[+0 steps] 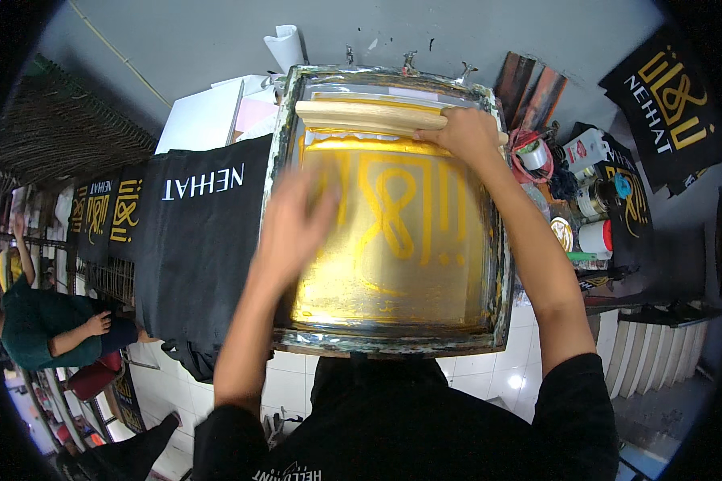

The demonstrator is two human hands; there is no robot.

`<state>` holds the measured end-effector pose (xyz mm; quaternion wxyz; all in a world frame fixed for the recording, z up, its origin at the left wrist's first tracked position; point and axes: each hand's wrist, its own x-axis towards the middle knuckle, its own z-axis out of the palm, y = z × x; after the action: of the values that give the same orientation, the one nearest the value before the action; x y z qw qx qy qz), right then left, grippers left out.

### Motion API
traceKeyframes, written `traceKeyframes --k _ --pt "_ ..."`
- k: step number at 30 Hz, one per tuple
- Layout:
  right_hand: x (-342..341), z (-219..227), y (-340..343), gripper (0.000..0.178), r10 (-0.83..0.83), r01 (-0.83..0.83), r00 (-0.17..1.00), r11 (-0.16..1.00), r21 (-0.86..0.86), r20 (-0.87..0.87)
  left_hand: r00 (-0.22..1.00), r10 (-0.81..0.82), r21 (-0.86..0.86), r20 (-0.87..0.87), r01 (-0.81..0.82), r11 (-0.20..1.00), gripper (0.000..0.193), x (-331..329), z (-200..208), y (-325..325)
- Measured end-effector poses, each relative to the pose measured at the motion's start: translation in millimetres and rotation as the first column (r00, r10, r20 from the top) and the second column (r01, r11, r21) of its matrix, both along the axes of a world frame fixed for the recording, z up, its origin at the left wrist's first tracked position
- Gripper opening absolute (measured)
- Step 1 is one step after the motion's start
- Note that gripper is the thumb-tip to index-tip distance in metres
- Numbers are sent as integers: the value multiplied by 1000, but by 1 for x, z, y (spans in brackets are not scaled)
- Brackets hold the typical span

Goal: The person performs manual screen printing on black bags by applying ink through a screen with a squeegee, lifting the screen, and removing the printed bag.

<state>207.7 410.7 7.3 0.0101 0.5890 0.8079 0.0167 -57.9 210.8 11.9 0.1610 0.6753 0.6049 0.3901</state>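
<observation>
A screen-printing frame [501, 297] with paint-stained edges lies before me. Its mesh carries gold ink [433, 297] and a looping letter design. Across the far end rests a squeegee with a pale wooden handle [361, 119], a thick line of gold ink along its near side. My right hand [469, 135] grips the handle near its right end. Over the left side of the mesh, my left hand [293, 220] is blurred by motion, thumb and fingers apart, with nothing visible in it. Whatever lies under the screen is hidden.
To the left hangs or lies a black printed fabric piece [204, 232], with white sheets [200, 116] behind it. Jars and tubs [594, 236] crowd the right side. Small taps [410, 62] line the far wall. Another person [52, 321] is at far left.
</observation>
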Motion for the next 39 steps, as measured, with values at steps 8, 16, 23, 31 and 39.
traceKeyframes --k 8,16,23,31,39 --pt "3 -2 -36 74 64 -63 998 997 52 -21 905 -113 -90 -410 83 992 31 -37 -8 120" --pt "12 -12 -91 73 87 -83 995 994 74 -45 914 -136 -74 -383 117 990 26 -30 -10 60" --pt "26 -18 -172 61 63 -61 993 998 22 -97 899 -148 -83 -412 124 989 27 -24 -8 -23" --pt "39 -21 -284 34 129 -122 962 992 45 -242 917 -215 -222 -338 144 964 32 -12 5 -131" --pt "44 -37 -330 34 143 -113 962 984 139 -234 971 -196 -138 -134 178 974 93 -38 -47 -187"
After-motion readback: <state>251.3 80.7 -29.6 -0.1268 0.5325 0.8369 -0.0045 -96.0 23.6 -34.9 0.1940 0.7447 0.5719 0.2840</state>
